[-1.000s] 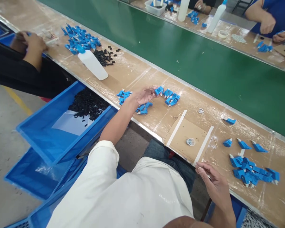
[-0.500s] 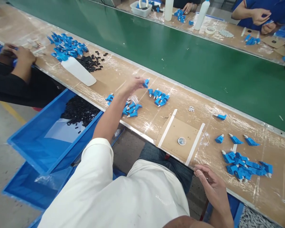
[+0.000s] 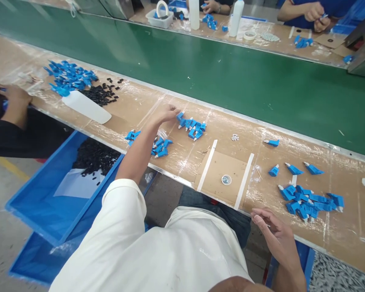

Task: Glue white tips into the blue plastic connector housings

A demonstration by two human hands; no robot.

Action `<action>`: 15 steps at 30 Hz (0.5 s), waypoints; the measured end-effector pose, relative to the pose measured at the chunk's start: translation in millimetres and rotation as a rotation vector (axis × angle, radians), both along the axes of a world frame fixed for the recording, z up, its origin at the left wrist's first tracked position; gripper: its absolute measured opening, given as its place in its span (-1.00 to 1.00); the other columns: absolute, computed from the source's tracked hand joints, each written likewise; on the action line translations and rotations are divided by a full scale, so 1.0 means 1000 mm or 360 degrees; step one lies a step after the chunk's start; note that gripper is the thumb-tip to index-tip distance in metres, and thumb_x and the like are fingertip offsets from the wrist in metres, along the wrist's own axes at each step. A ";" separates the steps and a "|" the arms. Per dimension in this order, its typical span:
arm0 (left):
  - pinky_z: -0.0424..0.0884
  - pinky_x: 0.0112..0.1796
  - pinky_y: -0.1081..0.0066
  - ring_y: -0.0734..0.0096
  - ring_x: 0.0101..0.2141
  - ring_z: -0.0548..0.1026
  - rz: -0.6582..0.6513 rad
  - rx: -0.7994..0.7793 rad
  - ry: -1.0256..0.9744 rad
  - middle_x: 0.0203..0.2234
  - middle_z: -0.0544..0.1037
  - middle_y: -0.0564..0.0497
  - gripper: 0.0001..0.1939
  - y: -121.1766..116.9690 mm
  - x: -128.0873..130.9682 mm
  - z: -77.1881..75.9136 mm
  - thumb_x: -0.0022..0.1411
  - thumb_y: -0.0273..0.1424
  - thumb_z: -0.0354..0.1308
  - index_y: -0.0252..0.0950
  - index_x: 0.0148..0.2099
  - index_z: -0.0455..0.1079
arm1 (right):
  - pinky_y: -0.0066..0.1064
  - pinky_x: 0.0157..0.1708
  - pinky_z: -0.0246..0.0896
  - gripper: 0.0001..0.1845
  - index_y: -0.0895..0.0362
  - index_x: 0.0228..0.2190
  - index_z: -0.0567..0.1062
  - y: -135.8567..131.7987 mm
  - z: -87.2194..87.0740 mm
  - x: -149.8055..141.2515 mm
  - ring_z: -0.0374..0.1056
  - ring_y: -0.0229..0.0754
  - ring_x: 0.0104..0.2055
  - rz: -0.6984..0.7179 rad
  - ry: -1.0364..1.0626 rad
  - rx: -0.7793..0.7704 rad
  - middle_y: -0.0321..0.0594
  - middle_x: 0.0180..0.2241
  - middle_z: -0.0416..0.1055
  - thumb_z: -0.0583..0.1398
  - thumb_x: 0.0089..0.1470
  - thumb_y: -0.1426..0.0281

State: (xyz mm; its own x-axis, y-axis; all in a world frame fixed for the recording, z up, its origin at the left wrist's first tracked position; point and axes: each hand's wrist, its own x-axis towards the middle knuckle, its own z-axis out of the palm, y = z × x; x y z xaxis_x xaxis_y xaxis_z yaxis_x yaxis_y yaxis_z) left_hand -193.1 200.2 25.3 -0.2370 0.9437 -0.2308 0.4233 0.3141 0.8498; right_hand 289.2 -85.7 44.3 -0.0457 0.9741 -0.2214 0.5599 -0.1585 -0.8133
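My left hand (image 3: 169,112) reaches across the table, its fingertips just above a small blue plastic part (image 3: 180,116) at the left end of a small group of blue parts (image 3: 196,129). The fingers look stretched out, not wrapped round the part. My right hand (image 3: 272,231) is at the table's front edge, thumb against curled fingers. A thin pale bit shows between them; what it is cannot be made out. Between my hands lies a cardboard sheet (image 3: 218,167) with two white tape strips and a small round dish (image 3: 226,179).
Blue parts with white tips lie in a pile (image 3: 307,202) at right and another (image 3: 161,147) by my left forearm. A white bottle (image 3: 86,106) lies near black pieces (image 3: 100,95). Blue bins (image 3: 45,219) stand below. A green belt (image 3: 207,73) runs behind; co-workers sit left and opposite.
My left hand has lowered the blue part to the edge of the small group. My right hand stays at the table's edge. The camera view has shifted slightly.
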 end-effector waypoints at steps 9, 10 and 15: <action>0.00 0.36 -0.05 -0.23 0.40 0.14 -0.0339 0.0184 0.0834 0.39 0.17 -0.47 -0.18 -0.035 0.064 -0.023 0.30 -0.15 0.10 -0.49 0.46 0.09 | -0.26 -0.20 0.57 -0.50 0.05 -0.30 0.69 -0.008 0.002 -0.008 0.59 -0.04 -0.27 -0.0029 0.0124 0.0002 -0.11 -0.29 0.65 0.28 0.10 -0.12; 0.01 0.37 0.02 -0.13 0.39 0.16 -0.0337 0.0214 0.0761 0.37 0.22 -0.45 -0.24 -0.032 0.058 -0.025 0.32 -0.19 0.05 -0.50 0.44 0.13 | -0.26 -0.21 0.57 -0.51 0.05 -0.29 0.69 -0.010 0.002 -0.008 0.59 -0.04 -0.27 -0.0029 0.0133 0.0011 -0.12 -0.29 0.65 0.29 0.10 -0.11; 0.26 0.26 0.22 0.11 0.24 0.40 -0.0016 0.0205 0.0169 0.11 0.55 -0.21 -0.55 -0.023 0.020 -0.030 0.22 -0.31 0.08 -0.34 0.12 0.46 | -0.27 -0.23 0.58 -0.51 0.05 -0.29 0.69 -0.020 -0.003 -0.001 0.59 -0.05 -0.29 -0.0113 0.0240 -0.0003 -0.12 -0.30 0.64 0.29 0.11 -0.11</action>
State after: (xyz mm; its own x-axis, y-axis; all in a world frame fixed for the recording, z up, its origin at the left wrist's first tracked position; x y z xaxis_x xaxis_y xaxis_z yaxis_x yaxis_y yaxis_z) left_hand -172.9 177.3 -4.7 -0.2440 0.9663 -0.0821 0.5153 0.2009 0.8332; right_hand 288.0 -105.9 41.4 -0.0098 0.9756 -0.2192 0.4190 -0.1950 -0.8868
